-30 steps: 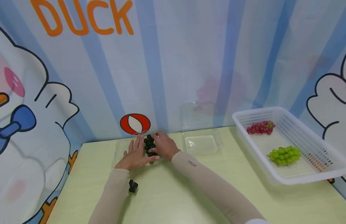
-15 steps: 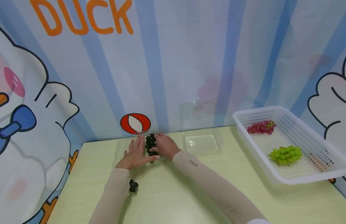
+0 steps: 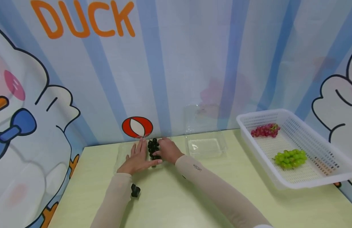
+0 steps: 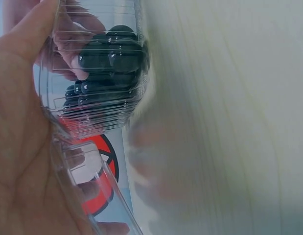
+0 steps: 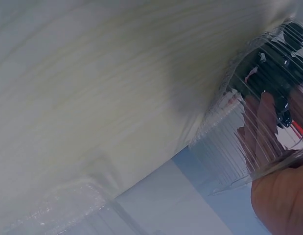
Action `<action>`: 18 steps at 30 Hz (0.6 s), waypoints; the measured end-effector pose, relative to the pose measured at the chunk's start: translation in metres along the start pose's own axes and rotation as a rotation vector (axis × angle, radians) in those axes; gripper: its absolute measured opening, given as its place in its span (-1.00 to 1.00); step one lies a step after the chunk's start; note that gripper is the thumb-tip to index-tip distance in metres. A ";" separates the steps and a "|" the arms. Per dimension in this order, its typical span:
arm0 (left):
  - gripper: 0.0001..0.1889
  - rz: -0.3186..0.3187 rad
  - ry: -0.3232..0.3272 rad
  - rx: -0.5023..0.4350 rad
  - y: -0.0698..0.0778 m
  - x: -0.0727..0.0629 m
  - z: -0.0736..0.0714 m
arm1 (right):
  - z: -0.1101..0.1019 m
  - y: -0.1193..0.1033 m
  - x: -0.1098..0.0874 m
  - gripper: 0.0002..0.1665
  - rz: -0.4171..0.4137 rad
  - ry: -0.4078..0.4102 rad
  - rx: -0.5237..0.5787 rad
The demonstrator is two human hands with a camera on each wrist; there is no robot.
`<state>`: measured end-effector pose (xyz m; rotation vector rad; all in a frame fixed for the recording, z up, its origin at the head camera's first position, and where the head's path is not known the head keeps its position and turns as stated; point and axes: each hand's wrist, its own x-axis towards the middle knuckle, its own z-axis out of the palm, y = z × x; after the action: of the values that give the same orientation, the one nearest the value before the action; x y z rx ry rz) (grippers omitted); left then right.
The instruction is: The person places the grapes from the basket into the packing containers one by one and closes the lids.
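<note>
A bunch of black grapes [image 3: 153, 148] lies in a clear plastic clamshell box [image 4: 100, 117] at the back left of the table. My left hand [image 3: 137, 157] rests along the box's left side, with fingers straight and thumb stretched across its front. Its palm is against the clear wall and lid in the left wrist view. My right hand [image 3: 169, 150] reaches inside from the right and holds the grapes, thumb at the near part and fingers toward the back. Through the ribbed wall, the right wrist view shows its fingers [image 5: 263, 117] against the grapes [image 5: 273, 68].
A second clear box [image 3: 205, 146] stands with its lid up by the striped backdrop. To the right is a white basket [image 3: 315, 184] containing red grapes [image 3: 265, 130] and green grapes [image 3: 290, 159]. A black wrist camera [image 3: 135, 190] shows by the left sleeve.
Both hands stay almost in place at the box. The black grapes and right fingers have shifted slightly to the right since the first frame.
</note>
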<state>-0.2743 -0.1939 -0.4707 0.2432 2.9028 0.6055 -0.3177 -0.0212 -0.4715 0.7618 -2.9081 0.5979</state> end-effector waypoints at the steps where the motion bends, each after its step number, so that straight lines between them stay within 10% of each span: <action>1: 0.40 0.002 0.002 -0.002 0.000 0.000 0.000 | 0.000 0.000 0.000 -0.45 -0.002 0.001 0.002; 18: 0.39 -0.009 0.009 0.007 -0.001 0.001 0.001 | 0.002 0.004 0.000 -0.51 -0.007 0.026 0.051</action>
<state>-0.2757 -0.1938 -0.4719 0.2285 2.9132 0.5972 -0.3196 -0.0190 -0.4749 0.7639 -2.8759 0.6782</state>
